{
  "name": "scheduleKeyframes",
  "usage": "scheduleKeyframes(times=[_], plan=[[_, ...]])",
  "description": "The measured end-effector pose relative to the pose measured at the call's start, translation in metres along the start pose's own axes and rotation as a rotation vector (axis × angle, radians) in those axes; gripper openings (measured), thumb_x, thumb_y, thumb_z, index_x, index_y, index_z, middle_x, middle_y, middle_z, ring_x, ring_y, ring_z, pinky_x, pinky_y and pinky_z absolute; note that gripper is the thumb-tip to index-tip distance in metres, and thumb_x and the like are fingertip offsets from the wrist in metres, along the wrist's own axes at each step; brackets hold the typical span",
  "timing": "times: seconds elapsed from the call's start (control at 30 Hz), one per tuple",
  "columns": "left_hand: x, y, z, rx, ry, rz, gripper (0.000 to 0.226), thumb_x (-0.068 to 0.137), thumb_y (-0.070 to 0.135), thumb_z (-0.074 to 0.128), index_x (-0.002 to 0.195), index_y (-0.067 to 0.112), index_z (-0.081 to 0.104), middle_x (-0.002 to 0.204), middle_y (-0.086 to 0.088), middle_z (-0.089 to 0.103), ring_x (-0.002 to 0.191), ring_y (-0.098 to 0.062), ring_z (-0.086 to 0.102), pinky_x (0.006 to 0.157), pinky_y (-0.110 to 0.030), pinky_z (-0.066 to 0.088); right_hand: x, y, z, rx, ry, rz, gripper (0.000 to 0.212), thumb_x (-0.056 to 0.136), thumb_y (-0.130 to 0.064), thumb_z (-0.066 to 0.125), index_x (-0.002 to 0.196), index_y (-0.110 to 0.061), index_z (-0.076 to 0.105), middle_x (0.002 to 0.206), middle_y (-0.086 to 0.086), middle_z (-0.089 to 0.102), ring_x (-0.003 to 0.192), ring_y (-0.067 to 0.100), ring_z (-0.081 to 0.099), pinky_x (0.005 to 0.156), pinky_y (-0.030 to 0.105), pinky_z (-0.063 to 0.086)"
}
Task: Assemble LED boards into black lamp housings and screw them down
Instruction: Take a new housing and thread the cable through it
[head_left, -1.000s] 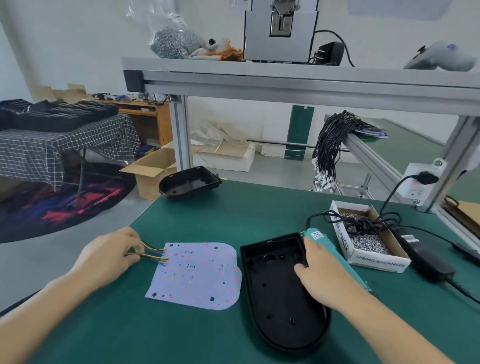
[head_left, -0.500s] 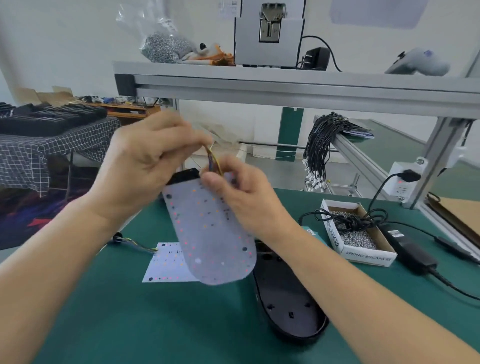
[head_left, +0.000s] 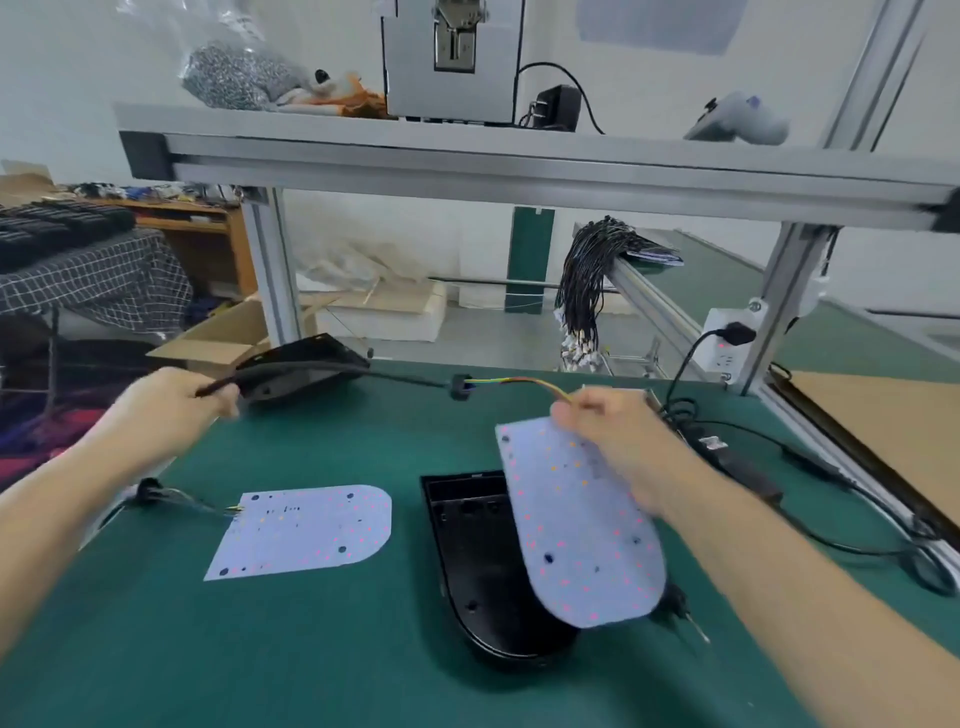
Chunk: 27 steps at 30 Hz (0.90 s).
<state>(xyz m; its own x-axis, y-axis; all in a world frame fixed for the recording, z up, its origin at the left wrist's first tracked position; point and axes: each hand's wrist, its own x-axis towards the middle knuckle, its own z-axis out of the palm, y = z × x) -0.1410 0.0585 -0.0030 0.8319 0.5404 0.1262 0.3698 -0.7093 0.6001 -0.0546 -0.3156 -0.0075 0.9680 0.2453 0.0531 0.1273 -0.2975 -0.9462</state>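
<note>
The right hand (head_left: 618, 447) is pinching the white round-ended LED board (head_left: 582, 530) tilted over the open black plastic lamp housing (head_left: 467, 561) on the green worktop (head_left: 311, 649); the left hand (head_left: 171, 405) is gripping its black cable (head_left: 405, 382), stretched taut. Overpulling risks tearing the coloured wires (head_left: 519, 383) off.

Shelf (head_left: 519, 156), aluminium, above the green table (head_left: 311, 649): bag of screws (head_left: 234, 78), grey box (head_left: 452, 57), black adapter (head_left: 556, 106), blurred grey tool (head_left: 737, 122). Wire bundle (head_left: 587, 280), black, hung over a rail. White socket (head_left: 727, 343) on the right post, black plug in. Cardboard box (head_left: 218, 338) on the floor. Checked cloth (head_left: 88, 280) on a side table, black stacks on it.
</note>
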Motion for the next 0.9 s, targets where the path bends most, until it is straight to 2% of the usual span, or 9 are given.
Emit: scheduleKeyframes(times=[0.1,0.2,0.3,0.4,0.5,0.6,0.7,0.8,0.9], plan=[[-0.01,0.045,0.034,0.034,-0.195,0.091,0.039,0.091,0.034,0.061,0.057,0.018,0.074,0.036,0.004,0.043,0.035,-0.012,0.039,0.045,-0.026,0.03,0.003,0.025,0.029,-0.085,-0.016,0.077,0.025,0.09,-0.019,0.065,0.07,-0.013,0.051,0.056,-0.002,0.037,0.046,0.01,0.029,0.045,0.022,0.024],[-0.026,0.085,0.071,0.057,-0.213,0.201,0.036,0.092,0.035,0.059,0.064,0.018,0.072,0.044,0.002,0.047,0.043,-0.016,0.045,0.049,-0.026,0.032,0.008,0.036,0.045,-0.18,-0.072,0.103,0.033,0.089,-0.02,0.064,0.067,-0.017,0.04,0.061,0.0,0.035,0.05,0.014,0.026,0.046,0.024,0.023],[-0.031,0.095,0.075,0.204,0.163,0.278,0.028,0.095,0.035,0.053,0.08,0.016,0.068,0.067,-0.009,0.064,0.072,-0.032,0.062,0.059,-0.032,0.038,0.012,0.034,0.043,-0.393,-0.107,0.056,0.028,0.088,-0.023,0.065,0.07,-0.014,0.045,0.074,0.002,0.049,0.057,0.016,0.035,0.053,0.026,0.029],[-0.035,0.094,0.048,0.211,0.619,0.513,0.026,0.092,0.024,0.05,0.095,0.013,0.073,0.066,-0.021,0.065,0.064,-0.042,0.062,0.058,-0.036,0.038,0.017,0.025,0.019,-0.428,-0.127,-0.008,0.022,0.087,-0.019,0.065,0.069,-0.016,0.052,0.071,-0.006,0.055,0.054,0.004,0.044,0.052,0.02,0.034],[-0.023,0.112,0.017,0.22,0.783,0.8,0.026,0.094,0.02,0.049,0.09,0.009,0.072,0.054,-0.014,0.056,0.051,-0.036,0.057,0.051,-0.033,0.037,0.02,0.017,-0.005,-0.519,-0.212,0.011,0.02,0.089,-0.021,0.063,0.073,-0.013,0.054,0.06,-0.003,0.044,0.043,0.007,0.033,0.04,0.016,0.027],[-0.025,0.152,0.018,0.234,0.784,1.045,0.011,0.088,0.01,0.062,0.08,0.009,0.069,0.054,-0.009,0.057,0.048,-0.03,0.056,0.045,-0.03,0.043,0.022,0.019,-0.004,-0.612,-0.223,0.045,0.025,0.09,-0.023,0.062,0.073,-0.01,0.05,0.068,0.006,0.043,0.056,0.015,0.035,0.049,0.025,0.029],[-0.041,0.18,0.054,0.311,0.617,1.045,0.008,0.081,0.02,0.064,0.079,0.017,0.072,0.067,-0.008,0.068,0.061,-0.03,0.065,0.05,-0.025,0.036,0.019,0.022,0.012,-0.778,-0.228,0.081,0.045,0.089,-0.029,0.064,0.061,-0.009,0.034,0.063,0.006,0.036,0.055,0.017,0.032,0.051,0.031,0.025],[-0.042,0.17,0.097,0.601,0.145,0.7,0.036,0.083,0.055,0.054,0.075,0.02,0.055,0.091,-0.008,0.07,0.08,-0.029,0.062,0.058,-0.029,0.034,0.015,0.025,0.02,-0.896,-0.189,0.068,0.053,0.086,-0.032,0.066,0.057,-0.013,0.026,0.058,0.001,0.027,0.051,0.015,0.026,0.045,0.026,0.019],[-0.038,0.136,0.127,0.7,-0.199,0.455,0.047,0.066,0.068,0.061,0.078,0.024,0.053,0.081,0.006,0.06,0.076,-0.021,0.056,0.06,-0.026,0.038,0.015,0.032,0.022,-0.875,-0.145,0.093,0.054,0.086,-0.035,0.068,0.057,-0.015,0.027,0.056,0.001,0.028,0.052,0.016,0.028,0.044,0.026,0.017]])
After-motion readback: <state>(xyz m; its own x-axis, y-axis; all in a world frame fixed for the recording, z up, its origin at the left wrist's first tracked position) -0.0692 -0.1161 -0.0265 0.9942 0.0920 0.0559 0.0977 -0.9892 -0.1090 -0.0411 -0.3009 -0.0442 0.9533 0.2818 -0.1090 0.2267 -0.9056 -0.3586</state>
